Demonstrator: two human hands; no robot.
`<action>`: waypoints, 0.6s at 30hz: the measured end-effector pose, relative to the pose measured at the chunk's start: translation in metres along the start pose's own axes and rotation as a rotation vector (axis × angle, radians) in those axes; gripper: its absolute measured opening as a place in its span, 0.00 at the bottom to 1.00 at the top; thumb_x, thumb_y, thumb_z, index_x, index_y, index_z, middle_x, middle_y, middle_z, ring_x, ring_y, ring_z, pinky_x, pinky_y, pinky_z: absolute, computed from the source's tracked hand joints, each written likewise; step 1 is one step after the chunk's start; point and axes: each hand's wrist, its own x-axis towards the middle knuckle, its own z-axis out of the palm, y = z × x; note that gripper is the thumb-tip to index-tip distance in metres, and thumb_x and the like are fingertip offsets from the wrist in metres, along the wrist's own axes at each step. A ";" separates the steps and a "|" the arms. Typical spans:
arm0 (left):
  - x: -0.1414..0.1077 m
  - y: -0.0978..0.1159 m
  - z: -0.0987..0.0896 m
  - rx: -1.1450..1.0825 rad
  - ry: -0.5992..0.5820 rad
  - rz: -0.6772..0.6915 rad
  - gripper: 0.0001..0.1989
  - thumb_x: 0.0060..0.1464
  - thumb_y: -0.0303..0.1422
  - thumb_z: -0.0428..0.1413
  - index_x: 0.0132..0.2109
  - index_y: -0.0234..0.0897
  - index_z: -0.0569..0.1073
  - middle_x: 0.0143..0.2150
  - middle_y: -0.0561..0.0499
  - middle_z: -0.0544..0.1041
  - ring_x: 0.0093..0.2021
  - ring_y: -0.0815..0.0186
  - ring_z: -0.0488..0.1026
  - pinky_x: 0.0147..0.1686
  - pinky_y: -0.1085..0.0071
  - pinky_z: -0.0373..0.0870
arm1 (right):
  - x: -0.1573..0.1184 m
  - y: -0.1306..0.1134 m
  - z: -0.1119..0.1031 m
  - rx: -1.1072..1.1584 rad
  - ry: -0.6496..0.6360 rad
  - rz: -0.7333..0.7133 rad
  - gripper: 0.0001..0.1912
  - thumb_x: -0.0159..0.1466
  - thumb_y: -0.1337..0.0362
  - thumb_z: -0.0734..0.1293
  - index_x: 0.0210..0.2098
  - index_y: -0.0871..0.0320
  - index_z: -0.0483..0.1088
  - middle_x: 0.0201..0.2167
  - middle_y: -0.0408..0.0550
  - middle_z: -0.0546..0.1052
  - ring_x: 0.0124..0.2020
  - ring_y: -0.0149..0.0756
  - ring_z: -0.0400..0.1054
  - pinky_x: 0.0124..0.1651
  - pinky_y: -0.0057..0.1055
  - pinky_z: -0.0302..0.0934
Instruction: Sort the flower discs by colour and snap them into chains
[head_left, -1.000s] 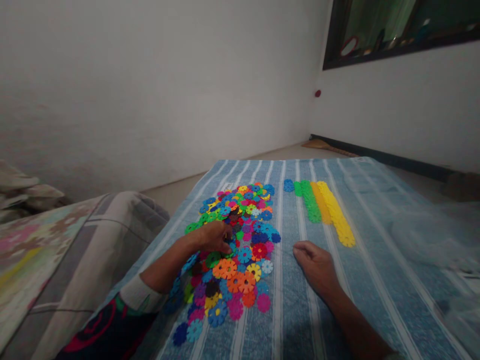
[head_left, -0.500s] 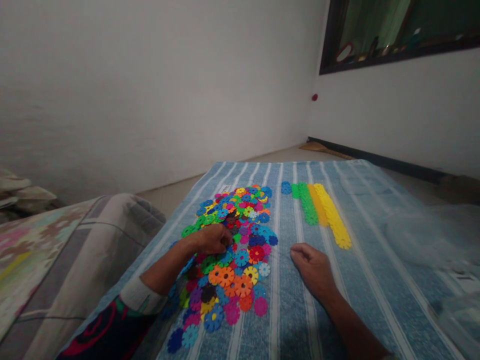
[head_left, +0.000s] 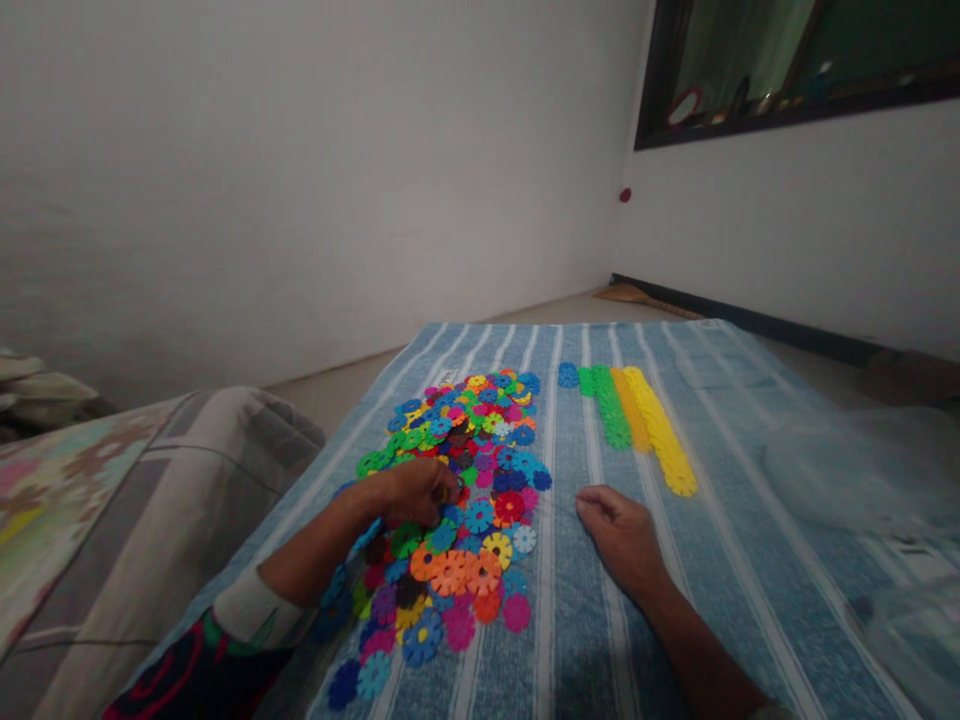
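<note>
Many flower-shaped plastic discs in mixed colours [head_left: 480, 515] lie in a long heap on the striped blue cloth [head_left: 566, 640]. My left hand [head_left: 420, 490] is over the heap's left side, fingers curled down on the discs; what it pinches is too small to make out. To the right of the heap, my right hand [head_left: 619, 530] rests on the cloth with its fingers curled together, and whatever may be inside is hidden. Beyond it, overlapping discs form a yellow row [head_left: 660, 430], an orange row [head_left: 631, 410] and a green row [head_left: 613, 410], beside a few blue discs [head_left: 568, 375].
Clear plastic bags or containers [head_left: 847, 470] lie on the right side of the cloth. A fabric-covered surface [head_left: 187, 480] stands at the left. White walls and a dark-framed window [head_left: 750, 70] are behind.
My left hand has shifted slightly left and down over the heap, its fingers bent differently. My right hand keeps its place on the cloth. The whole view has moved a little.
</note>
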 end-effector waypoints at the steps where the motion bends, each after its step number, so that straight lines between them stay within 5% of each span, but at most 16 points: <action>1: 0.000 0.001 0.000 -0.008 -0.003 -0.005 0.09 0.30 0.24 0.53 0.26 0.37 0.70 0.20 0.60 0.63 0.24 0.71 0.59 0.23 0.76 0.53 | 0.000 0.000 0.000 0.000 0.000 0.002 0.14 0.58 0.56 0.63 0.30 0.57 0.77 0.25 0.45 0.79 0.28 0.36 0.72 0.33 0.29 0.63; 12: 0.006 -0.011 0.006 -0.081 0.017 -0.045 0.05 0.31 0.27 0.54 0.23 0.37 0.68 0.21 0.59 0.67 0.24 0.71 0.62 0.23 0.76 0.57 | -0.001 -0.001 -0.001 0.001 0.003 0.009 0.13 0.58 0.56 0.64 0.29 0.57 0.77 0.25 0.44 0.78 0.27 0.36 0.71 0.32 0.28 0.62; 18: 0.002 -0.008 -0.001 -0.238 0.026 0.045 0.06 0.36 0.32 0.57 0.25 0.36 0.67 0.20 0.59 0.65 0.23 0.73 0.60 0.24 0.77 0.56 | -0.001 -0.001 -0.001 -0.004 -0.014 0.006 0.13 0.59 0.57 0.63 0.30 0.57 0.77 0.25 0.45 0.79 0.28 0.36 0.71 0.33 0.28 0.62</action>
